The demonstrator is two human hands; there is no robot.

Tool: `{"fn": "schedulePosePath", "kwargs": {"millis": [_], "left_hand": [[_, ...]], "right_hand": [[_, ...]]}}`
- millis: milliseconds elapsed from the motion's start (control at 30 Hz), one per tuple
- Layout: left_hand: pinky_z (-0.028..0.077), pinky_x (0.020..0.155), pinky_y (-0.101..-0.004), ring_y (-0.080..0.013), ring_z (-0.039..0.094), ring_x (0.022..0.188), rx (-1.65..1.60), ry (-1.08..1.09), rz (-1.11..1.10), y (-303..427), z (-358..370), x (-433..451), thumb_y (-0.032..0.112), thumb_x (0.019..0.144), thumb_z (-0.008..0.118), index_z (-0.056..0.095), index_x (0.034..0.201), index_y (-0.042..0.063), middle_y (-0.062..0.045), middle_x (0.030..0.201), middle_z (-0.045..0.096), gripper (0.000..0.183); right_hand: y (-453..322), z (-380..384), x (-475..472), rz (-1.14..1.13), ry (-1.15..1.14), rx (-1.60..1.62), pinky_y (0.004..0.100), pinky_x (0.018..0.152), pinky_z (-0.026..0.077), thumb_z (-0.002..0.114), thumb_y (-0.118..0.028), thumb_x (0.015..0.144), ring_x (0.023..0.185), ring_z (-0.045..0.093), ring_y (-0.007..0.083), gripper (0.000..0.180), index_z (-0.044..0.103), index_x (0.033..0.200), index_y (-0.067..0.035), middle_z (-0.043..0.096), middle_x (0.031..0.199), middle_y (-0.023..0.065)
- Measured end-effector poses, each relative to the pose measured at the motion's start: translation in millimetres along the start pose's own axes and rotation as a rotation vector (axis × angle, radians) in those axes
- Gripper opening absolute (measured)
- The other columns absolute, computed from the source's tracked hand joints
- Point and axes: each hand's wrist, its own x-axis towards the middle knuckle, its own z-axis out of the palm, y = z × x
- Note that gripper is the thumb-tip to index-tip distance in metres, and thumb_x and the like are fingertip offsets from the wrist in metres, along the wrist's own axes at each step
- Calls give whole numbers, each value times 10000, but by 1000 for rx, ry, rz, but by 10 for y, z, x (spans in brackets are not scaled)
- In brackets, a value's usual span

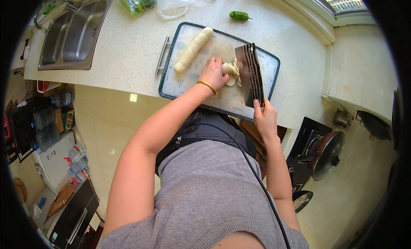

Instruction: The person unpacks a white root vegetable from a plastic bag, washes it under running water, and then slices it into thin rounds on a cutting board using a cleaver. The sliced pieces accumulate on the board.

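Observation:
My right hand [267,119] grips the handle of a broad cleaver [246,75], its dark blade striped with wavy bands. The blade stands over the right half of a dark-rimmed cutting board [221,96] and hides part of what lies behind it. Left of the blade, my left hand [214,74] holds the short remainder of a pale food roll [225,68], with its fingers bent over the left end. Thin round slices [230,81] lie between this piece and the cleaver. A whole pale roll [193,50] rests slantwise on the board's left side.
Behind the board lies a green pepper [240,16]. A bag of green vegetables [136,3] and a clear plastic bag [179,5] are at the counter's back. A double sink [78,33] is at left; a lidded pan [327,156] sits on the stove at right. A black cable [247,152] crosses my body.

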Motion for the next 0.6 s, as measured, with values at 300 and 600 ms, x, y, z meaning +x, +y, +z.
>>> {"fn": "schedulePosePath", "kwargs": {"millis": [300,600], "left_hand": [[533,707,-337,-221,645,757,-251,224,-89,-182,-547,107,206,738,738,600,990,-9,-135,896,654,358],[511,666,-330,-192,588,700,-45,132,77,-259,-308,-35,212,708,759,639,1015,32,-98,785,605,375]], "right_hand": [[126,-26,-180,-212,-136,-187,477,554,456,609,-179,912,610,591,439,243,512,821,24,592,646,247],[238,16,120,-119,-12,-191,510,595,489,579,-199,930,665,611,457,247,540,828,23,609,665,260]]}}
